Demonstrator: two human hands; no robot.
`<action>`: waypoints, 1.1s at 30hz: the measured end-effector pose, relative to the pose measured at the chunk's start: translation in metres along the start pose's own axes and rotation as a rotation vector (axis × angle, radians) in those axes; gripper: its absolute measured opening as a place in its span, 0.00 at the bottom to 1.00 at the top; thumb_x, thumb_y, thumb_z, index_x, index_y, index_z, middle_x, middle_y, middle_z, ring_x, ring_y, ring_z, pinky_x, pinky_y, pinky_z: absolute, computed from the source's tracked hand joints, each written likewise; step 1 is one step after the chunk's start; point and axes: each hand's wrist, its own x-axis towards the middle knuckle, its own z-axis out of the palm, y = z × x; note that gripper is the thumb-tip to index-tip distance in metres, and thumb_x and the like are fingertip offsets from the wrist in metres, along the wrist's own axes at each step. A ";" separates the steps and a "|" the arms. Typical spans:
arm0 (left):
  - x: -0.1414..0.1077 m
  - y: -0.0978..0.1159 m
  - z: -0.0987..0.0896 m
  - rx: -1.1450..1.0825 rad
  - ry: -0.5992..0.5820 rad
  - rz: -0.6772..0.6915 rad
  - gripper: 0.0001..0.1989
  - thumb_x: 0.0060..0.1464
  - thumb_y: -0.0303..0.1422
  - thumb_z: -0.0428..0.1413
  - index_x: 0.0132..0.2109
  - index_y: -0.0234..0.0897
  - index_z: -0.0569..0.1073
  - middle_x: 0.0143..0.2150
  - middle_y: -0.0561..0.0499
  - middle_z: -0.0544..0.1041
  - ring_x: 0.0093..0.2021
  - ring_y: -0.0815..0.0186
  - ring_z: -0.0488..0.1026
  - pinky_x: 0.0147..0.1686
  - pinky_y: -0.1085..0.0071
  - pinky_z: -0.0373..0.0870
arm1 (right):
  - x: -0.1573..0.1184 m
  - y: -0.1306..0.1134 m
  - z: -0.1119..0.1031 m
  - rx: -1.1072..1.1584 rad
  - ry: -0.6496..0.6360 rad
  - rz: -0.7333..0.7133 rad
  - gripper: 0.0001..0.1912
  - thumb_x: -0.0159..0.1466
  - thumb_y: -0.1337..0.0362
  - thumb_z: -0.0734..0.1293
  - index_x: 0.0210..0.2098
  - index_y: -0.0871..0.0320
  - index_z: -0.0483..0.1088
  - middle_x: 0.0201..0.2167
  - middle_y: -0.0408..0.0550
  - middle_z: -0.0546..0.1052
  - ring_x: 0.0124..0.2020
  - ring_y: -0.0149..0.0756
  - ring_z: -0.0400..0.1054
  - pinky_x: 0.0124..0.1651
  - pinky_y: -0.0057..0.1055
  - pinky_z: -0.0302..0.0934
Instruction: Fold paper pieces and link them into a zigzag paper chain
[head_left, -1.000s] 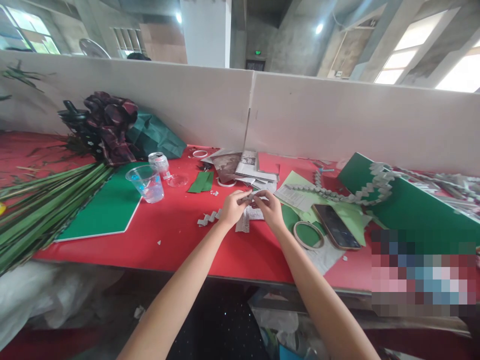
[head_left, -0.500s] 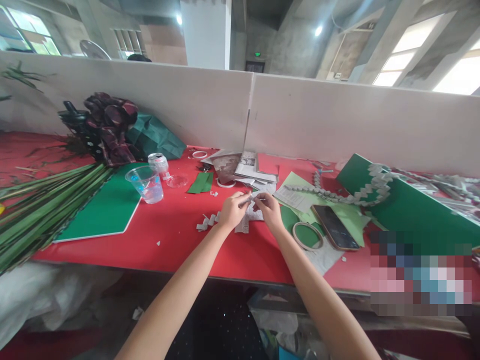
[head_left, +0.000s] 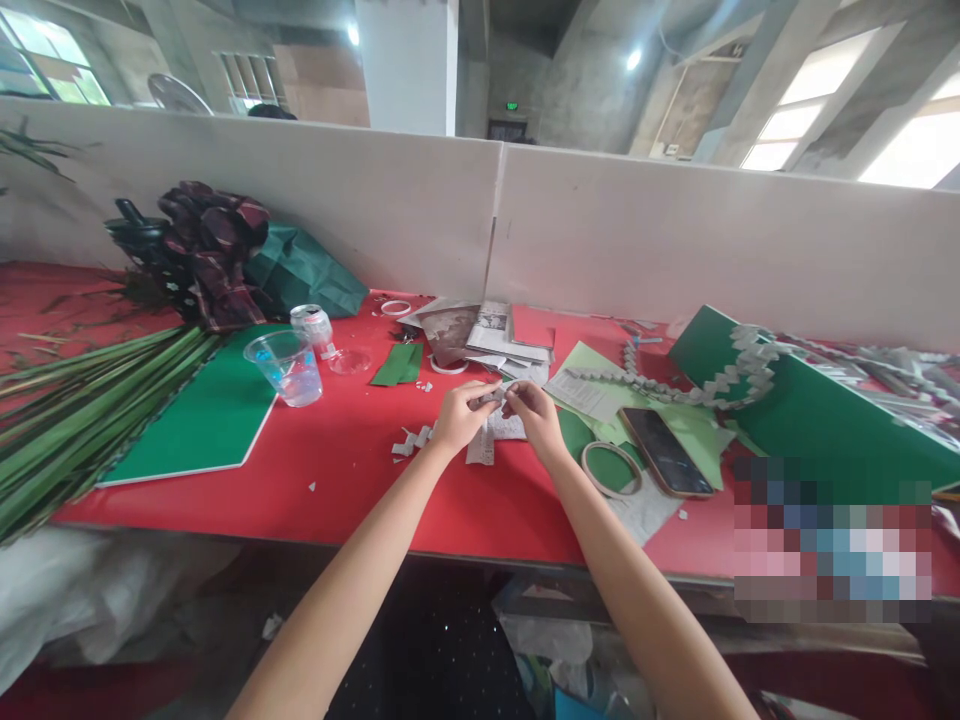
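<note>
Over the red table (head_left: 360,500), my left hand (head_left: 459,418) and my right hand (head_left: 534,415) are close together. Both pinch a small folded paper strip (head_left: 493,396), mostly covered by the fingers. A short zigzag chain of folded paper (head_left: 409,443) lies on the table beside my left hand, partly hidden by it. Below the fingers is a flat printed paper strip (head_left: 481,447), with more printed paper (head_left: 510,427) next to it under my right hand. At the right, a long folded-paper chain (head_left: 750,365) drapes over a green board (head_left: 817,410).
A tape roll (head_left: 587,467) and a phone (head_left: 667,452) lie right of my hands, on green paper (head_left: 709,440). To the left stand a plastic cup (head_left: 300,385) and a can (head_left: 313,330), near long green leaves (head_left: 97,425). A white partition (head_left: 637,240) runs behind.
The fingertips of both hands have shifted slightly around the paper strip, still pinching it. The whole view has slid a little to the left. Objects on the table stay put.
</note>
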 end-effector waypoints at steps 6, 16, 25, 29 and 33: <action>0.002 0.001 0.002 -0.204 -0.002 -0.152 0.21 0.48 0.30 0.61 0.51 0.34 0.75 0.41 0.45 0.79 0.36 0.64 0.74 0.35 0.72 0.70 | -0.001 -0.008 0.002 0.102 -0.007 0.006 0.15 0.55 0.52 0.69 0.31 0.56 0.65 0.24 0.41 0.69 0.25 0.31 0.66 0.33 0.31 0.66; 0.005 0.000 -0.010 -0.173 -0.075 -0.221 0.17 0.49 0.43 0.59 0.34 0.31 0.78 0.28 0.50 0.75 0.29 0.67 0.68 0.29 0.73 0.62 | 0.000 -0.006 -0.001 -0.054 0.012 -0.101 0.12 0.59 0.56 0.67 0.40 0.55 0.70 0.37 0.47 0.75 0.33 0.34 0.71 0.36 0.32 0.67; 0.009 -0.003 -0.032 -0.142 -0.246 -0.489 0.15 0.45 0.42 0.60 0.32 0.33 0.78 0.25 0.52 0.72 0.25 0.71 0.63 0.23 0.74 0.51 | -0.004 -0.009 -0.011 -0.356 -0.299 -0.194 0.19 0.64 0.62 0.63 0.54 0.53 0.70 0.54 0.50 0.73 0.56 0.44 0.66 0.57 0.41 0.61; 0.008 -0.008 -0.038 -0.164 -0.297 -0.557 0.15 0.43 0.41 0.60 0.34 0.32 0.79 0.25 0.52 0.73 0.23 0.72 0.60 0.21 0.73 0.47 | -0.004 -0.006 -0.013 -0.347 -0.332 -0.151 0.19 0.62 0.61 0.65 0.53 0.55 0.72 0.51 0.50 0.74 0.53 0.45 0.68 0.55 0.41 0.64; 0.008 -0.011 -0.040 -0.162 -0.331 -0.535 0.15 0.43 0.40 0.60 0.35 0.32 0.79 0.25 0.51 0.73 0.24 0.72 0.60 0.22 0.73 0.48 | -0.005 -0.007 -0.013 -0.398 -0.332 -0.184 0.18 0.62 0.62 0.65 0.51 0.55 0.73 0.50 0.51 0.75 0.52 0.45 0.69 0.54 0.41 0.65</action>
